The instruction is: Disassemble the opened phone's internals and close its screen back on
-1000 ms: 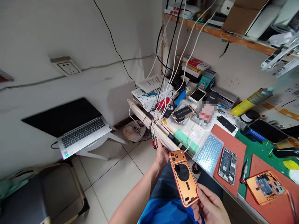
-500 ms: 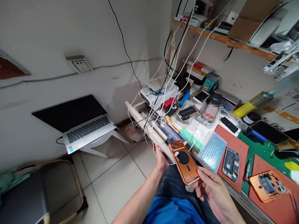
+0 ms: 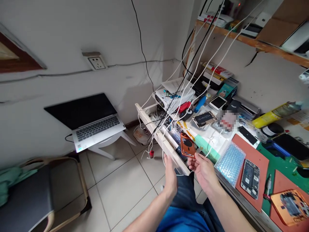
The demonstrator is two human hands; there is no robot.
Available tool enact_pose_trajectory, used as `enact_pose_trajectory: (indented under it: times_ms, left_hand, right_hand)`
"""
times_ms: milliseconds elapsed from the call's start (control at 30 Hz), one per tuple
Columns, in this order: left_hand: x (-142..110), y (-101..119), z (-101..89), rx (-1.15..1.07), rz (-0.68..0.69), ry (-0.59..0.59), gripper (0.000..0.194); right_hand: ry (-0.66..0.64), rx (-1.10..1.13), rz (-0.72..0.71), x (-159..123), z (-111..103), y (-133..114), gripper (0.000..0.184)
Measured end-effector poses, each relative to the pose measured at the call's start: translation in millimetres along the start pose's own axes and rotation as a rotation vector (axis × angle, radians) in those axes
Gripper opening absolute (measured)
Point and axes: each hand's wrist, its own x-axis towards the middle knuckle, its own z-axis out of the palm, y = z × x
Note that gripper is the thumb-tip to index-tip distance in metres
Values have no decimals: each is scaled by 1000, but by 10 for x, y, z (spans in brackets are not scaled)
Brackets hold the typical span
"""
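My right hand (image 3: 204, 170) pinches the lower edge of an orange phone back cover (image 3: 190, 151), which has a dark round patch in its middle. The cover is tilted over the pulled-out wooden drawer (image 3: 166, 145), its far end in among the contents. Against the drawer's outer front, near its right end, rests my left hand (image 3: 171, 178), fingers stretched out and holding nothing. Bubble wrap (image 3: 175, 133) and tangled cables lie inside the drawer. Whether the cover touches the drawer's contents cannot be made out.
White cables (image 3: 180, 106) hang across the drawer. On the bench are a bubble-wrap sheet (image 3: 229, 162), an opened phone (image 3: 250, 178) on a red mat and another orange phone housing (image 3: 291, 206). A laptop (image 3: 98, 127) stands on a white stool at left.
The orange cover has moved away from my body and down into the drawer area with my right hand. My left hand's fingers now show along the drawer front. The view has shifted left.
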Motion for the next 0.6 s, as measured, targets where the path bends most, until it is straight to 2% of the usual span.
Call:
enact_pose_trajectory:
  times_ms: [133, 200, 267, 433, 600]
  left_hand:
    - [-301, 119, -60, 238, 345, -20, 62]
    - [-356, 154, -62, 331, 465, -52, 61]
    - [-358, 158, -59, 404, 557, -91, 60]
    - [-322, 73, -58, 515, 657, -186, 52]
    - [-356, 17, -58, 551, 654, -197, 56]
  right_hand:
    - [38, 44, -6, 279, 146, 132, 31]
    - [53, 52, -1, 453, 220, 162, 26]
    - [70, 56, 8, 628, 293, 181, 29]
    - [92, 79, 11, 912, 478, 221, 40]
    - [32, 151, -29, 870, 521, 264, 34]
